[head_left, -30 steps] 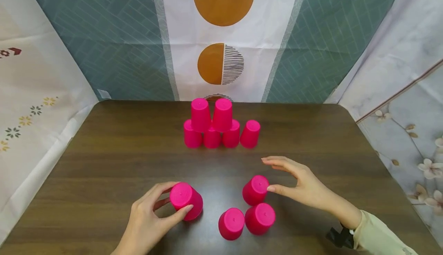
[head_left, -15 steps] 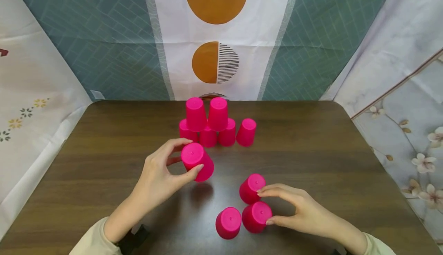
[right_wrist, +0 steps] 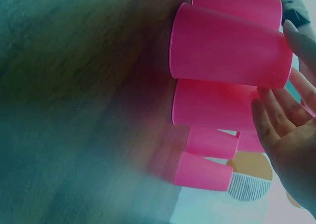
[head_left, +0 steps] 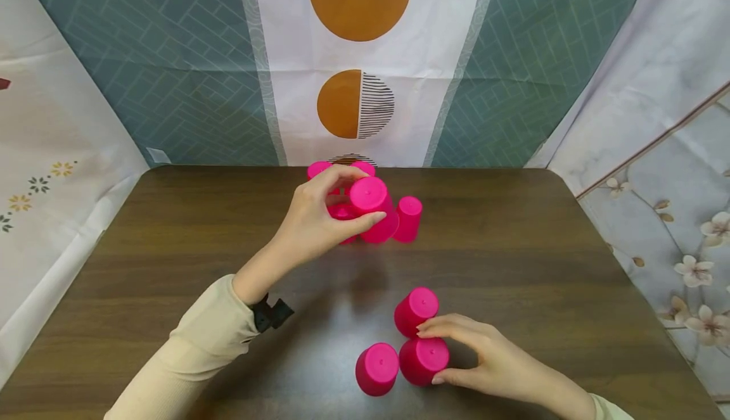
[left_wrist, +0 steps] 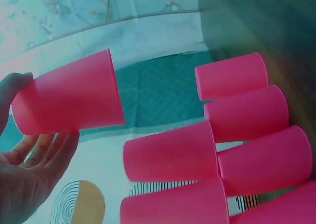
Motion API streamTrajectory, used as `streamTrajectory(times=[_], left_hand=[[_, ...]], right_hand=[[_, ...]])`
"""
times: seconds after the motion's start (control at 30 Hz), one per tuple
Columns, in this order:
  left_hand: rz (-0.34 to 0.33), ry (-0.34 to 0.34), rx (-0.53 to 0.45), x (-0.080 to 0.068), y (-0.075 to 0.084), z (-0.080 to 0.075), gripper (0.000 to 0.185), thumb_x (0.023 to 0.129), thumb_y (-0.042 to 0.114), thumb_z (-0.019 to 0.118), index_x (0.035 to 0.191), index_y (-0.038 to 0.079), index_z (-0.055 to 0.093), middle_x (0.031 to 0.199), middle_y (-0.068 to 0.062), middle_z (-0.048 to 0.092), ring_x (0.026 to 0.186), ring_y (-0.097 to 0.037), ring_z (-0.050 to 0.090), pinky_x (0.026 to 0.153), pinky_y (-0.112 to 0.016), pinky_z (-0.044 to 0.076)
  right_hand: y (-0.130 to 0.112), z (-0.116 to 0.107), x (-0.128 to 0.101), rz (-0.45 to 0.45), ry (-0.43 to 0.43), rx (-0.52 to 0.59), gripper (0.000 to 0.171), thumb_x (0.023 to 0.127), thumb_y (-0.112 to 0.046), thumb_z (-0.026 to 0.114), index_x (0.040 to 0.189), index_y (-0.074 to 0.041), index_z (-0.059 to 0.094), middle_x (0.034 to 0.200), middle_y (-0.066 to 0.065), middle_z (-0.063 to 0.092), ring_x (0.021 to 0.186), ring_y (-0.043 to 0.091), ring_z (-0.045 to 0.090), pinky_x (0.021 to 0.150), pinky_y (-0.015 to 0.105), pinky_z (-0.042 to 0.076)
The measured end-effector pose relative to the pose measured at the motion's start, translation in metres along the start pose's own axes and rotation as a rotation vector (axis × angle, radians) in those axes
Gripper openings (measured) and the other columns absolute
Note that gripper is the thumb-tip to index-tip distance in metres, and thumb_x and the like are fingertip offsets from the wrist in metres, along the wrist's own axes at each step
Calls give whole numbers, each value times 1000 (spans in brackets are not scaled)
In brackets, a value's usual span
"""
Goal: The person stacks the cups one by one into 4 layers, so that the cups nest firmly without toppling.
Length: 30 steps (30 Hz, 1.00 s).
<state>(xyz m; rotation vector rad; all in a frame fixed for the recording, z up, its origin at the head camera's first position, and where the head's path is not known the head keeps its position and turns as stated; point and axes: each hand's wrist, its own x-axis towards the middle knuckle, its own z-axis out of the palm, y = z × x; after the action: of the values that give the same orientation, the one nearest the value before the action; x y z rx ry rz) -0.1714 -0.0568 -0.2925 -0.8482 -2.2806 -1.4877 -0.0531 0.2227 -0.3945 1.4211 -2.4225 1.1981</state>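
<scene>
In the head view my left hand (head_left: 310, 217) holds an upside-down pink cup (head_left: 369, 196) by its sides, in front of the back cup stack. The left wrist view shows this cup (left_wrist: 69, 95) in the air, apart from the stack's two upper cups (left_wrist: 170, 152), which rest on a lower row (left_wrist: 264, 159). My right hand (head_left: 479, 356) has thumb and fingers around the closed end of another upside-down cup (head_left: 430, 355), seen large in the right wrist view (right_wrist: 229, 46). Close beside it stand two more cups, one behind (head_left: 422, 303) and one to the left (head_left: 381, 366).
At the right end of the back row stands a single cup (head_left: 408, 217) with none on top. The brown wooden table (head_left: 199, 230) ends at a patterned teal and white cloth (head_left: 199, 90). Light cloths hang on both sides.
My left hand has lifted its cup off the table and carried it back and right to the stack. My right hand has moved from the rear cup toward me, round the nearer right one.
</scene>
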Motion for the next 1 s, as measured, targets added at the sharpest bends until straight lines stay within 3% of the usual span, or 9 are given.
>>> streamTrajectory(times=[0.2,0.33,0.47,0.63,1.0], left_hand=[[-23,-60,20,25,-3,14,52,73,27,79,118,12,55,112,5,60,100,-6,56,86,-27,50],[-22,-119,94,36,-3,18,54,75,27,77,122,12,54,117,3,57,106,-8,53,88,-27,47],[24,-168,132,50,-6,23,48,75,24,76,116,9,55,113,1,58,102,-10,53,86,-27,48],[29,-228,153,67,-13,31,48,75,25,77,112,8,53,108,0,57,99,-13,56,82,-25,50],[-18,-330,193,83,-28,42,45,73,23,78,105,9,49,100,-2,55,97,-15,53,78,-23,47]], right_hand=[[0,2,-1,7,-19,-22,56,76,-19,78,125,-10,54,123,4,57,114,13,53,96,14,39],[0,3,-2,20,-30,-28,54,78,-19,77,125,-9,53,121,3,58,112,12,55,95,13,40],[0,2,-2,42,-52,-25,50,80,-19,75,124,-10,54,121,2,58,111,11,56,94,13,40],[-1,1,-2,52,-72,-27,49,80,-20,75,124,-10,54,120,2,58,111,11,56,94,14,41],[2,4,-2,42,-71,-14,51,80,-19,74,125,-9,53,121,3,57,112,12,55,95,13,40]])
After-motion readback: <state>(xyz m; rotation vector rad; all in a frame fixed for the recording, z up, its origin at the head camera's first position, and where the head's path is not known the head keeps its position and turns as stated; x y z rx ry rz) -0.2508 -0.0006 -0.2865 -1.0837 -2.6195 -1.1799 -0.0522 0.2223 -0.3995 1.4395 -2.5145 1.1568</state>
